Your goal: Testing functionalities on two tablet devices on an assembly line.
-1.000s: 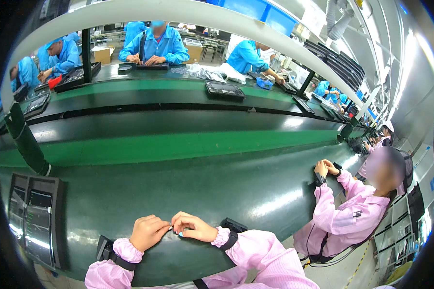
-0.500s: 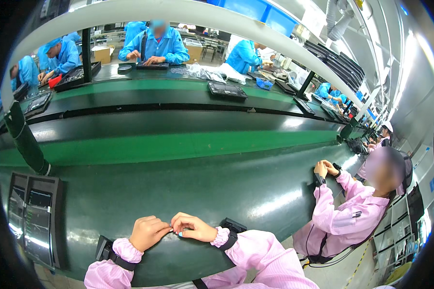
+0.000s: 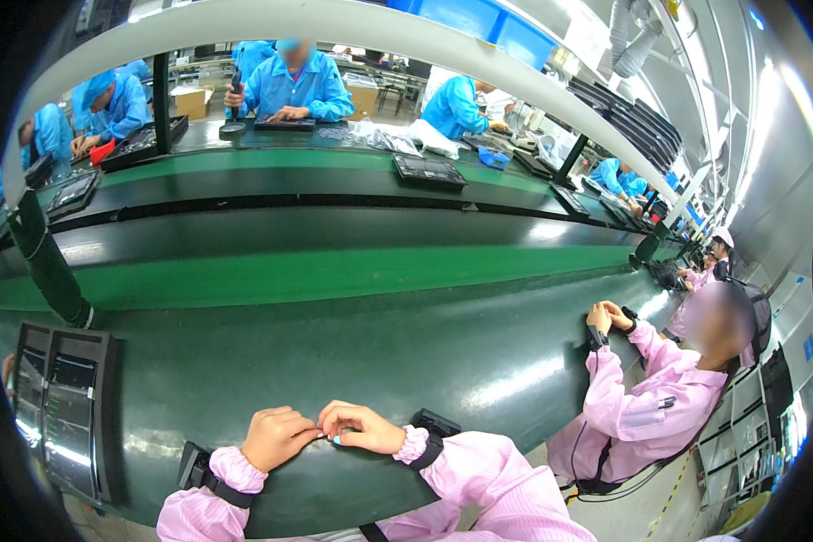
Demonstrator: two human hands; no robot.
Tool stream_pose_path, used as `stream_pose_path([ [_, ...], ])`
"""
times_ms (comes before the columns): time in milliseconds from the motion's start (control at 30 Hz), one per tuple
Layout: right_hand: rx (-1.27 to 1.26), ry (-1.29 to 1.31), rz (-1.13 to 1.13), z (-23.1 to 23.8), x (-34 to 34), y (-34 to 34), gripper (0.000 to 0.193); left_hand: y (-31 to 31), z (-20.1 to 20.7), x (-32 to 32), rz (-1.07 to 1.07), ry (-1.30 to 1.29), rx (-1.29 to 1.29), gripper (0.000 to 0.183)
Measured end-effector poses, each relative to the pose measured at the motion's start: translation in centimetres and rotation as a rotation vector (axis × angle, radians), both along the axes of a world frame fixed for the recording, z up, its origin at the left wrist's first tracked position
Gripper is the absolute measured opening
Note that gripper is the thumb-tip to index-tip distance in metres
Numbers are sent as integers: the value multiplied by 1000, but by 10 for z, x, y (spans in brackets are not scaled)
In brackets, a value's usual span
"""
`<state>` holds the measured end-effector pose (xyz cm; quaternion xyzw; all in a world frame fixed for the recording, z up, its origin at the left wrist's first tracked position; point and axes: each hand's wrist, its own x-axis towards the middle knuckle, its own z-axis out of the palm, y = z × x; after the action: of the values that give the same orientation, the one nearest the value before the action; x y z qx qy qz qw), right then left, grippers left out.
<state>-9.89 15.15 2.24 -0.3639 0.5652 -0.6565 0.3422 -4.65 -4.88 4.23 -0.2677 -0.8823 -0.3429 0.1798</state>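
Across the green counter (image 3: 361, 352) I see a co-worker in blue (image 3: 303, 86) now gripping a dark upright tool (image 3: 236, 70), my end barely changed: right hand (image 3: 361, 426) loosely curled, can't tell its grip, left hand (image 3: 280, 435) pinching a tiny pale piece (image 3: 321, 431), too blurred to identify, at the fingertips between both.

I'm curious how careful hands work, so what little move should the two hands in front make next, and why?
Perhaps ease the left hand slightly away from the right hand: they come so close together over the green bench that I can't tell what, if anything, is between them.
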Motion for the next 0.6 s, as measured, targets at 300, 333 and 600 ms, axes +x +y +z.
stream_pose_path([
  [300, -18, -14, 24, 1, 0, -1, 20, 1, 1, 0, 7, -2, -16, 11],
  [333, -8, -11, 20, 3, 0, -1, 20, 1, 0, 0, 8, -2, -16, 11],
  [600, -1, -8, 21, 4, 0, -1, 19, 1, -3, -1, 25, 29, -7, 11],
])
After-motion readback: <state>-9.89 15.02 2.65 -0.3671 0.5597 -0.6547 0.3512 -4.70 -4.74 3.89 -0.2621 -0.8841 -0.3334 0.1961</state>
